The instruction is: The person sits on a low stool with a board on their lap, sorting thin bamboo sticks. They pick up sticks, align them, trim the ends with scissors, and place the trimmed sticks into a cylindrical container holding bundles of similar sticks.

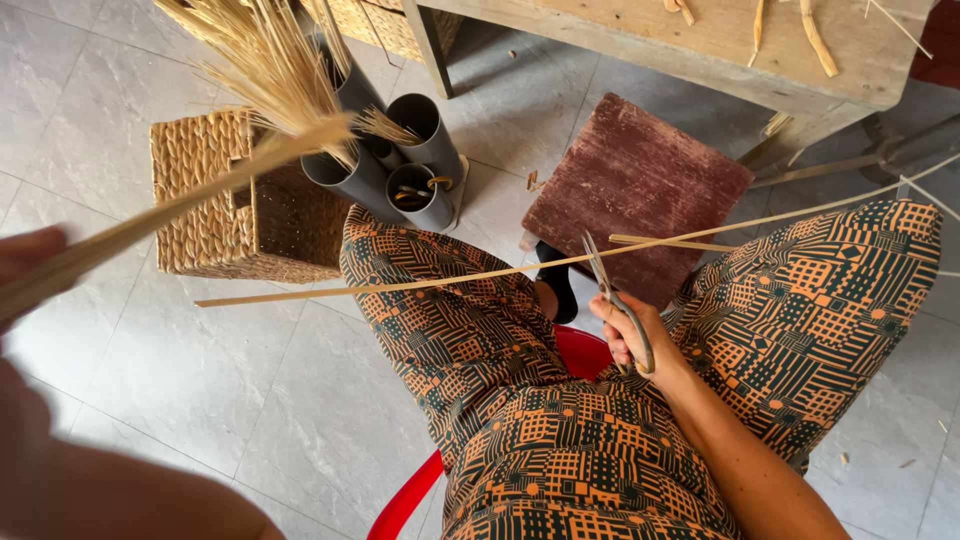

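My right hand [630, 335] grips a pair of metal scissors [612, 295] between my knees, blades pointing up and touching a long thin cane strip [420, 283] that runs across my lap. My left hand [28, 262], blurred at the left edge, is closed on a bundle of pale straw-like strips [200, 185] that slants up to a feathery tuft [275, 60]. I sit on a red chair [585, 350] in orange and dark green patterned trousers.
A woven basket [200, 190] stands on the grey tiled floor at the left. Several grey tubes [420, 150] stand beside it. A worn red-brown stool [635, 180] sits ahead, under a wooden workbench [720, 40] with cane scraps.
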Demonstrator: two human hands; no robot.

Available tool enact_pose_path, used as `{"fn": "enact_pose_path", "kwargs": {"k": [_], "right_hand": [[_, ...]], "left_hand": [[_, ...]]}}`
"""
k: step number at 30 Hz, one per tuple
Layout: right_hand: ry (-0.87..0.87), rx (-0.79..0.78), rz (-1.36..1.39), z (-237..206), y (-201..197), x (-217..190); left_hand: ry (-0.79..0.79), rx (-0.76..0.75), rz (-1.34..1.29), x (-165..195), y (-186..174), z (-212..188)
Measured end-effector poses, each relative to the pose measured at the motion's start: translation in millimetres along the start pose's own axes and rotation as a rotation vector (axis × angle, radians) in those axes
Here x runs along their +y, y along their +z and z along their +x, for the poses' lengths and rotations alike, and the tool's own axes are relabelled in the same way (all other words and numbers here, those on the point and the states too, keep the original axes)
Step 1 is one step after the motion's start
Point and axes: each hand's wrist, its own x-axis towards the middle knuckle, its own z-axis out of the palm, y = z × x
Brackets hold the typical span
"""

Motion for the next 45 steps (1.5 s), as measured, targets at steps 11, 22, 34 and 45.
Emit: {"fn": "enact_pose_path", "kwargs": {"k": [11, 22, 34, 45], "right_hand": [[0.016, 0.006, 0.009, 7, 0, -1], [0.012, -0.021, 0.017, 14, -10, -1], [0.023, -0.014, 0.005, 28, -12, -6], [0.057, -0.005, 0.033, 34, -5, -16]], "left_hand": [[0.141, 0.05, -0.186, -50, 170, 93], [0.037, 0.089, -0.215, -112, 241, 160], [-0.241, 0.147, 0.141, -183, 300, 169], [-0.235, -0.115, 0.409, -238, 329, 170]]}}
